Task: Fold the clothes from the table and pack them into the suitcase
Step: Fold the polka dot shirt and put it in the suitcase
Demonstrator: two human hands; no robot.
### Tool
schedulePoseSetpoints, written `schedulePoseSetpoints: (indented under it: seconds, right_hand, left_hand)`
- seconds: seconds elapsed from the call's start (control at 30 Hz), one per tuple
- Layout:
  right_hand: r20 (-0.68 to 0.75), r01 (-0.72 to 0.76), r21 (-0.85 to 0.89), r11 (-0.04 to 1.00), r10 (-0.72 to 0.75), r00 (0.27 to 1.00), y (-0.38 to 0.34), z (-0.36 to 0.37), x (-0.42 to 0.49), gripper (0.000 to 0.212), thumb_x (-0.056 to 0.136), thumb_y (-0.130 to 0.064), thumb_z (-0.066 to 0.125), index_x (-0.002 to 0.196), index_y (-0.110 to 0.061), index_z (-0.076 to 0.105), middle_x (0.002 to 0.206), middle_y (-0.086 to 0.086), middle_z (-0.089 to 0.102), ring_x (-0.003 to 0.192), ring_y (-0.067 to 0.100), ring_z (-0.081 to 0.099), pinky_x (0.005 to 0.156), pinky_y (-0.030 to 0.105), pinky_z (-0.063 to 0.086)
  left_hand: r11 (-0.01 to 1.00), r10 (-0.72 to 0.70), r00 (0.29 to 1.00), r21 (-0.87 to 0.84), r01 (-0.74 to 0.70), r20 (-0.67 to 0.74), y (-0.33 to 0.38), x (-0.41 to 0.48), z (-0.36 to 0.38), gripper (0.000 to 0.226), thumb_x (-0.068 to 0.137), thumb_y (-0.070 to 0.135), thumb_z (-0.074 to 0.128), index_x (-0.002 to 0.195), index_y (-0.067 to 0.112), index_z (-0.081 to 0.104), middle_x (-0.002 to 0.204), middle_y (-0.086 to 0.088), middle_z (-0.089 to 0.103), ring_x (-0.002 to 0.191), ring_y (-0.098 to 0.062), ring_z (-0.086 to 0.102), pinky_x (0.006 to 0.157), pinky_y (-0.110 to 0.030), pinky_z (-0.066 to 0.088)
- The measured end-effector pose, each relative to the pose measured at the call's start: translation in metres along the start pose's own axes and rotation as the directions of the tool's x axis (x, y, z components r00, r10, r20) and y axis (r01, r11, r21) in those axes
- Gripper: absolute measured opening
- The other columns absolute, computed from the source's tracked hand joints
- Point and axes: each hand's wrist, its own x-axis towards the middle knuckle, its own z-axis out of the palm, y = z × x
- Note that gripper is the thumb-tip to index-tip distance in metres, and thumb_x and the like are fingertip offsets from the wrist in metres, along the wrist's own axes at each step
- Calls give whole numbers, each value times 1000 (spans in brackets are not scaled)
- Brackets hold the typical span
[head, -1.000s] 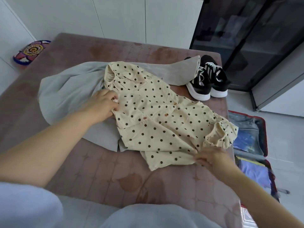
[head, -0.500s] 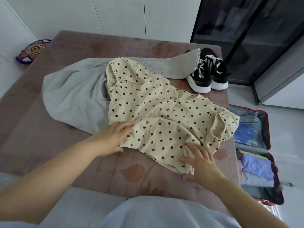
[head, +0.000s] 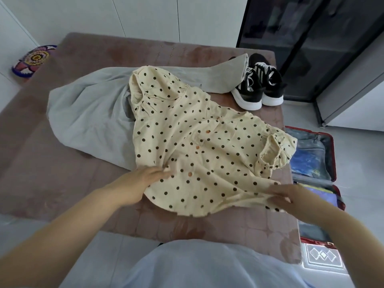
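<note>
A cream blouse with dark polka dots [head: 193,140] lies spread on the brown table [head: 62,163], partly over a grey garment [head: 87,113]. My left hand [head: 143,179] lies flat on the blouse's near left edge, fingers straight. At the blouse's near right hem, my right hand [head: 284,197] rests with fingers extended on the bunched cloth. The open red suitcase [head: 332,154] sits on the floor right of the table, with folded blue clothes inside.
A pair of black and white sneakers [head: 257,84] stands at the table's far right corner, touching the grey garment's end. A dark glass cabinet [head: 311,38] rises behind them. A colourful round mat [head: 33,59] lies on the floor at the far left.
The blouse has been drawn toward me. My left hand came down from its upper left side to the near edge. My right hand slid right along the hem.
</note>
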Motion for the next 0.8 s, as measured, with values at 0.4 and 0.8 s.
schedulePoseSetpoints:
  seconds: [0.4, 0.8]
  right_hand:
    - [-386, -160, 202, 966, 229, 894, -24, -3, 18, 2, 88, -25, 61, 89, -26, 63, 91, -4, 65, 86, 14, 63, 77, 29, 51]
    - [-259, -588, 461, 665, 735, 627, 2, -28, 111, 76, 82, -9, 56, 143, -9, 13, 136, 15, 38, 120, 36, 43, 89, 44, 45]
  left_hand:
    - [902, -130, 989, -405, 148, 70, -11, 10, -44, 30, 83, 22, 66, 99, 43, 53, 96, 12, 55, 84, -5, 54, 75, -19, 42]
    - [729, -673, 573, -548, 409, -468, -81, 136, -113, 87, 69, 40, 78, 133, 2, 32, 134, -17, 46, 120, -37, 47, 95, -49, 43]
